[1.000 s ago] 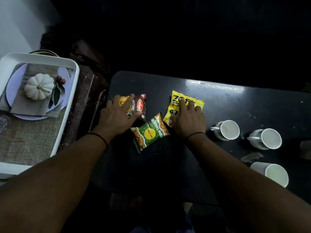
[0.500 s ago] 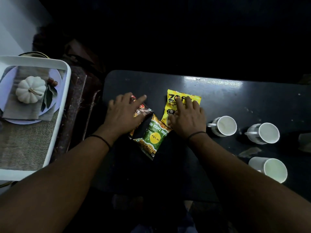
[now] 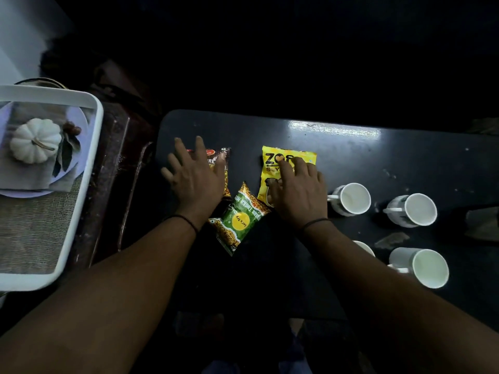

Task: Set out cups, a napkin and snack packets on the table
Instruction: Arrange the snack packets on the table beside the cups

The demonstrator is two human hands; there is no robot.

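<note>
Three snack packets lie on the black table (image 3: 351,157). My left hand (image 3: 193,179) rests flat with spread fingers on a brown and red packet (image 3: 221,157). My right hand (image 3: 297,193) lies flat on a yellow packet (image 3: 290,156), fingers apart. Between the hands a green packet (image 3: 240,220) lies tilted, touched by neither. To the right stand white cups: one (image 3: 351,198) beside my right hand, a second (image 3: 413,210) further right, a third (image 3: 421,267) nearer me. Another cup (image 3: 366,247) is mostly hidden behind my right forearm.
A white tray (image 3: 93,157) sits left of the table on a dark wooden surface. It holds a plate, a grey napkin (image 3: 24,174), a white pumpkin (image 3: 35,140) and burlap. A dark flat object (image 3: 483,222) lies at the right edge. The background is dark.
Under my left hand the brown and red packet has turned upright and shifted left. The yellow packet has straightened under my right hand. The green packet now lies apart from both hands.
</note>
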